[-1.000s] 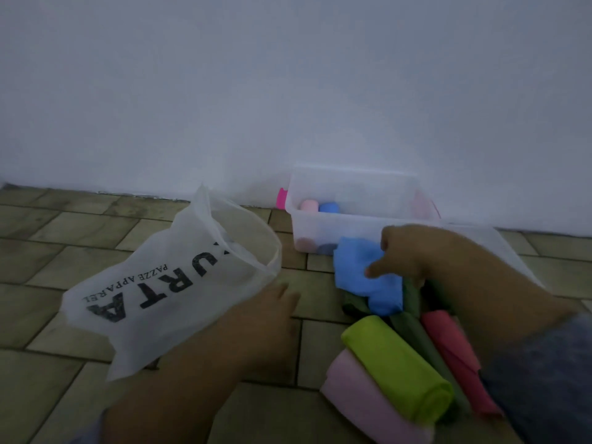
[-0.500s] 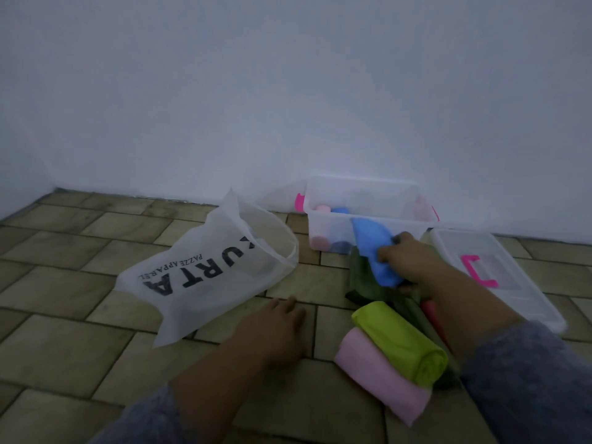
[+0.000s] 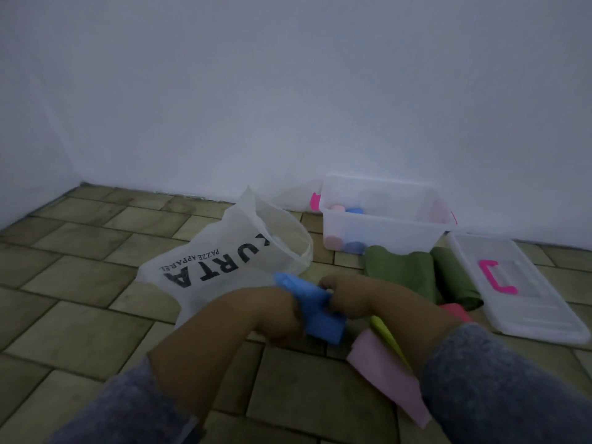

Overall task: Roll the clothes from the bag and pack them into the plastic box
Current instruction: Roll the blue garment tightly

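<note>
Hands meeting above floor, left hand (image 3: 278, 312), right hand (image 3: 350, 298) gripping blue cloth (image 3: 312, 310)

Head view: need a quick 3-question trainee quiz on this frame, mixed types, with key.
1. True or false: the lid is fitted on the plastic box.
2. Which cloth do the left grip and right grip hold together? A) pink cloth B) blue cloth C) green cloth
3. Short answer: what already lies inside the plastic box?

Key: 1. False; the lid lies on the floor, right of the box. 2. B. 3. A pink roll and a blue roll, at its left end.
</note>
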